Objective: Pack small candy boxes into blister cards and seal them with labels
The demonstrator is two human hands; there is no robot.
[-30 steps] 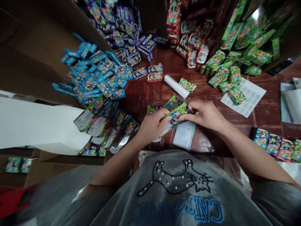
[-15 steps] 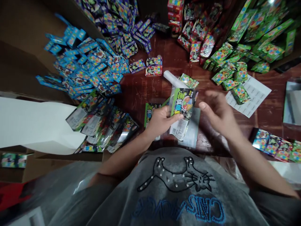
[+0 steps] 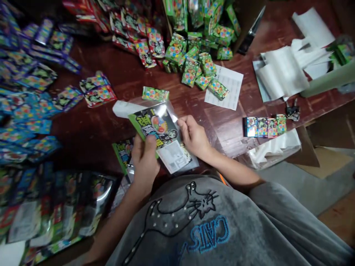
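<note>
Between my hands is a flat printed plastic bag (image 3: 159, 127), black and green with a white label on its lower part. My left hand (image 3: 145, 159) grips its lower left edge, thumb on top. On its right edge, my right hand (image 3: 194, 136) is closed with the fingers curled in a pinch. A second printed bag (image 3: 122, 153) lies on the table, partly hidden by my left hand. Just beyond the held bag are a white rolled sheet (image 3: 123, 109) and a small green box (image 3: 155, 93).
Small boxes lie in piles: blue (image 3: 24, 114), purple (image 3: 52, 44), red (image 3: 146, 48) and green (image 3: 191, 62). Filled bags (image 3: 69, 207) overlap at the lower left. Rightward are a printed sheet (image 3: 235, 81), a row of several boxes (image 3: 263, 126), keys (image 3: 293, 111) and crumpled white paper (image 3: 285, 70).
My right hand, open and apart from the bag before, has closed at its right edge. The left hand keeps its hold. My view has swung right, so the table's things appear further left.
</note>
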